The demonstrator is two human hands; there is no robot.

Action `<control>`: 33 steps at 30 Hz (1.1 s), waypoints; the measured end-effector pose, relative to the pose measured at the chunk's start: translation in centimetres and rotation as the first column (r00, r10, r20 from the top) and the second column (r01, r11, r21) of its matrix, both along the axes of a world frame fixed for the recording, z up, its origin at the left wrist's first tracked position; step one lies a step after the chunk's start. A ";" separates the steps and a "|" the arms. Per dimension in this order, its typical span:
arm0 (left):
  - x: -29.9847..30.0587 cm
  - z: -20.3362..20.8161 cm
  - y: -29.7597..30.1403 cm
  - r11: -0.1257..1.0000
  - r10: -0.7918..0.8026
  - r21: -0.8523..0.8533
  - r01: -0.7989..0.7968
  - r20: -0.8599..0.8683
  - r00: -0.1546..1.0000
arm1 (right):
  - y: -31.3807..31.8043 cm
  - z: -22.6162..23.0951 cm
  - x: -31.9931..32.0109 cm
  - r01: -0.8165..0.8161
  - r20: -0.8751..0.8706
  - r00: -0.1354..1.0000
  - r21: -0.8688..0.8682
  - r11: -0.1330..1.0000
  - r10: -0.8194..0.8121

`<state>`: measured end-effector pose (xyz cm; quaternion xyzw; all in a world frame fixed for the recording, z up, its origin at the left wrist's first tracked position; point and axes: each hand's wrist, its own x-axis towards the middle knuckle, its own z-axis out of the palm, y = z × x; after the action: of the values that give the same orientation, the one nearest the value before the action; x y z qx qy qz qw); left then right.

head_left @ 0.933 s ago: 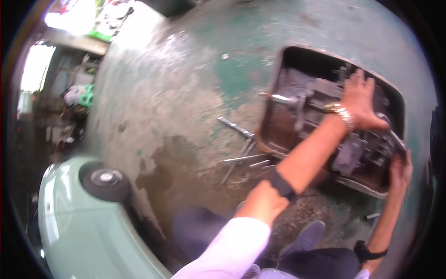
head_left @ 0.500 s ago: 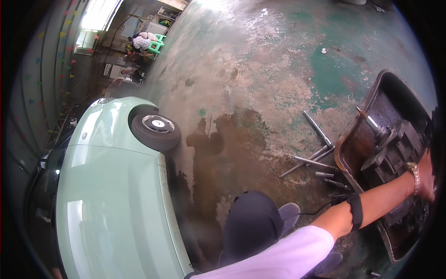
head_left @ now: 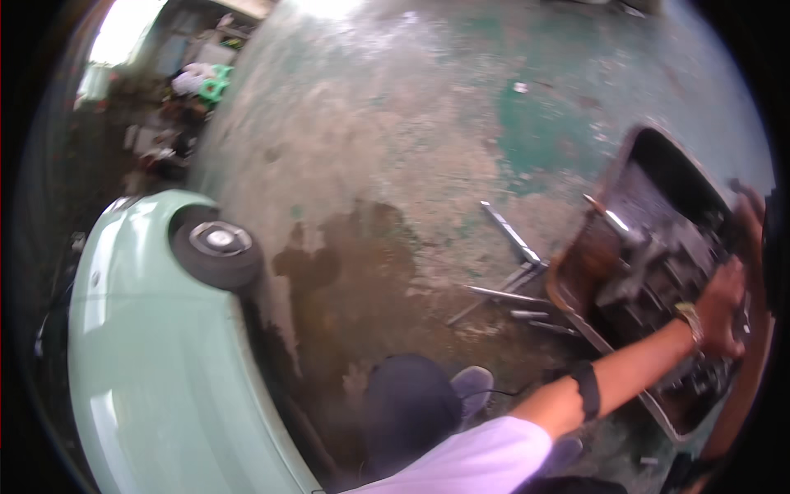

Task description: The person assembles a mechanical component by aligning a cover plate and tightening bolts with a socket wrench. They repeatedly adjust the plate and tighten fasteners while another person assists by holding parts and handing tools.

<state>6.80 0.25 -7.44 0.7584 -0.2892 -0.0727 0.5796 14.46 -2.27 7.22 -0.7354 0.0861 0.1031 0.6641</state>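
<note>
My left hand [head_left: 722,309], with a watch on its wrist, lies over the right side of a dark, greasy metal machine part [head_left: 646,276]. Its fingers look spread against the part, though motion blurs them. The part sits in a brown, worn tray [head_left: 566,276], and a bright metal shaft [head_left: 613,220] sticks up from its far end. At the right rim of the picture my right hand [head_left: 749,216] is raised beside the tray's right edge. A small dark thing shows at its fingertips; blur hides whether the hand grips it.
Left of the tray, several steel bars [head_left: 510,232] lie crossed on the floor near a short socket-like piece [head_left: 529,314]. A pale green car [head_left: 173,346] stands at left, beside a wet brown stain [head_left: 354,272]. Green stools [head_left: 216,82] are far back.
The view has swung right, so car and tray appear further left. My right arm has come into sight at the right rim. My left hand stays on the metal part.
</note>
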 end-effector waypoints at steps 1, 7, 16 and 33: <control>-0.5 0.8 1.0 0.998 -0.020 -0.053 0.022 0.028 0.999 | 2.1 -0.4 -0.6 -0.135 -0.074 0.990 -0.227 0.964 0.121; -0.8 2.3 5.9 0.991 0.029 0.111 -0.069 0.325 0.945 | 7.7 -1.4 -4.7 -0.226 0.141 0.834 -0.794 0.564 0.533; -1.8 4.7 6.0 0.985 0.129 0.091 -0.149 0.200 0.971 | 9.5 -2.1 -6.9 -0.284 0.075 0.764 -0.853 0.438 0.641; -17.8 -2.2 16.4 0.892 0.435 0.083 -0.444 0.108 0.894 | 8.3 -7.1 -16.2 -0.258 0.123 0.592 -0.907 0.332 0.797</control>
<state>-10.97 16.61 -9.68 0.8362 -0.1308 0.0780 0.5268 -1.78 6.07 0.15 -0.9281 -0.3339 0.0546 0.1552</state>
